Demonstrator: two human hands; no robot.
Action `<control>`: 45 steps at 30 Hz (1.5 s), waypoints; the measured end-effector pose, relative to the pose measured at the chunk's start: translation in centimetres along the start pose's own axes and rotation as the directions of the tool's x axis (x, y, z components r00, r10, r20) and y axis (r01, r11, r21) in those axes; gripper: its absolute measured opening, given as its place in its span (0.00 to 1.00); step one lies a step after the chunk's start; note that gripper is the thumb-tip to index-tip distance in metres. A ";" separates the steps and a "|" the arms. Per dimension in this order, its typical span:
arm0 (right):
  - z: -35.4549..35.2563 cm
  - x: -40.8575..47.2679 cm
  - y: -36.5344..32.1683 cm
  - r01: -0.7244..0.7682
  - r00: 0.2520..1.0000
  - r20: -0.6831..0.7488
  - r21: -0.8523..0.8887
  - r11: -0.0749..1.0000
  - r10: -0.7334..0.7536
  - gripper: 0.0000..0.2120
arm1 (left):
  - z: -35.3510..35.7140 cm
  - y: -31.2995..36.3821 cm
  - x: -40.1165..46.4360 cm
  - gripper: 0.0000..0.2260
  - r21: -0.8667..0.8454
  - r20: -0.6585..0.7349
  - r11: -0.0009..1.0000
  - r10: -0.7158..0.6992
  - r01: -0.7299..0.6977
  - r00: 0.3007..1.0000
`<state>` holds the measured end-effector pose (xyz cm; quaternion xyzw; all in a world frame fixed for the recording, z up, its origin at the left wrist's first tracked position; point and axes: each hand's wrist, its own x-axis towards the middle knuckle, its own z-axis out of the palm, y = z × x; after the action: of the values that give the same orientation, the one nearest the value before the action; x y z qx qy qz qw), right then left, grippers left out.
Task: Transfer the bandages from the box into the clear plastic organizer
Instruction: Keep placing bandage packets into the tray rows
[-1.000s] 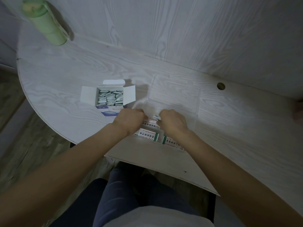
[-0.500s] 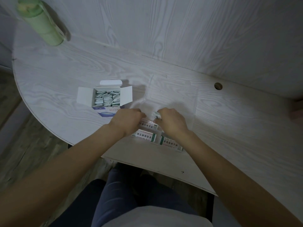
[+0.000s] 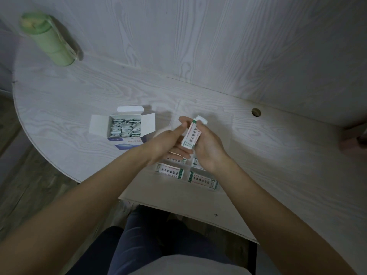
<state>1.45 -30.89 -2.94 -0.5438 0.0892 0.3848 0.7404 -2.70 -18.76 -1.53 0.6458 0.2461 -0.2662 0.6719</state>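
Note:
An open white and blue box (image 3: 124,128) full of small wrapped bandages sits on the table, left of my hands. My right hand (image 3: 208,148) holds a small white carton (image 3: 191,134) with green print upright above the table; its top flap is open. The extended fingers of my left hand (image 3: 168,143) rest against the carton's left side. Below my hands lies the clear plastic organizer (image 3: 216,189), holding several similar small cartons (image 3: 169,170); part of it is hidden by my hands.
A green bottle (image 3: 48,39) stands at the table's far left, against the wood-grain wall. A round cable hole (image 3: 256,112) lies at the back right. The table's curved front edge runs just below the organizer, above my lap.
Both hands were down on the organizer, fists closed. Now my right hand has lifted one small carton upward and my left hand's fingers have spread beside it.

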 end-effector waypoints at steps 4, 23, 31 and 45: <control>0.4 -0.3 0.5 0.020 1.000 0.001 -0.198 0.980 -0.020 0.16 | -0.4 -0.7 -0.6 0.17 -0.245 0.139 0.970 0.035 0.000 0.990; -0.3 -0.5 1.0 0.090 0.972 -0.145 -0.499 0.862 -0.185 0.04 | -2.0 -2.8 -1.9 0.06 -0.166 -0.272 0.977 0.088 -0.136 0.958; -1.5 1.2 3.0 -0.006 0.937 -0.273 -0.636 0.772 -0.218 0.09 | -4.0 -3.2 -2.0 0.11 0.125 -0.400 0.960 0.279 -0.249 0.873; 1.3 2.3 6.4 0.051 0.906 0.010 -0.995 0.086 -0.424 0.06 | -4.2 -3.0 -2.8 0.08 -0.023 -0.389 0.937 0.314 -0.350 0.866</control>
<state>-1.54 -27.95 -8.40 -0.9480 -0.1720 0.1378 0.2295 -6.69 -14.52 -2.06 0.6856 0.2686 -0.0052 0.6766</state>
